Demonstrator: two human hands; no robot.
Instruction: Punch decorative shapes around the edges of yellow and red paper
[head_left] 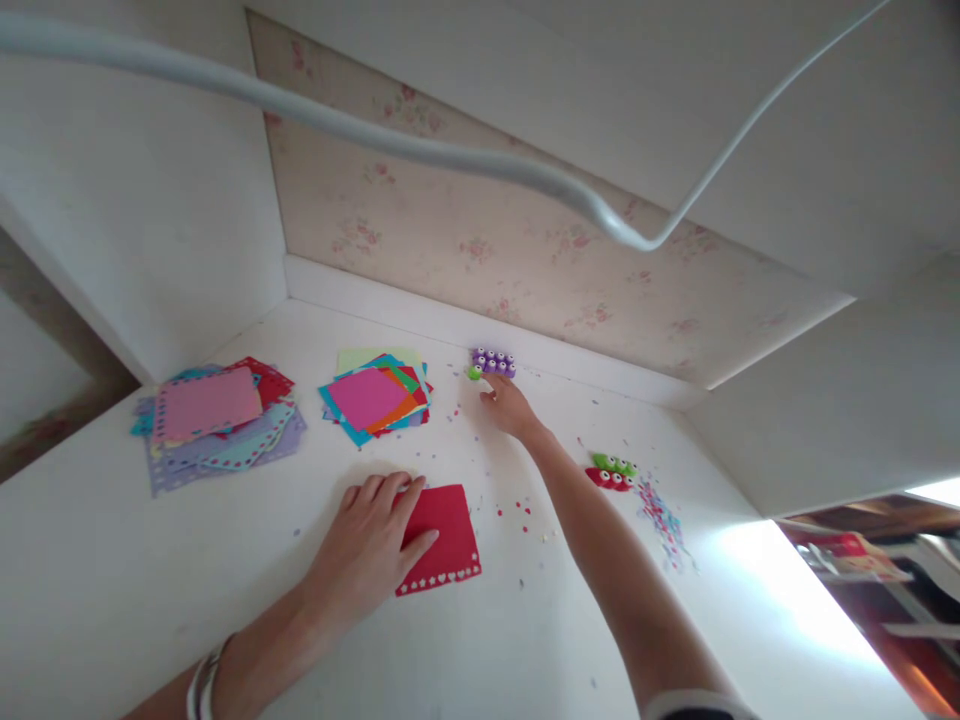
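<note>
A red paper sheet with small shapes punched along its bottom edge lies on the white table. My left hand rests on its left side, fingers spread. Farther back, my right hand reaches to a small green punch beside a group of purple punches. Its fingertips are at the front of these punches; whether they grip one is too small to tell. More green punches and red punches stand in rows to the right of my right forearm.
Punched, coloured sheets are piled at the left, and plain-edged coloured papers lie nearer the middle. Confetti is heaped at the right, with loose bits scattered about. A pale cable crosses the upper view.
</note>
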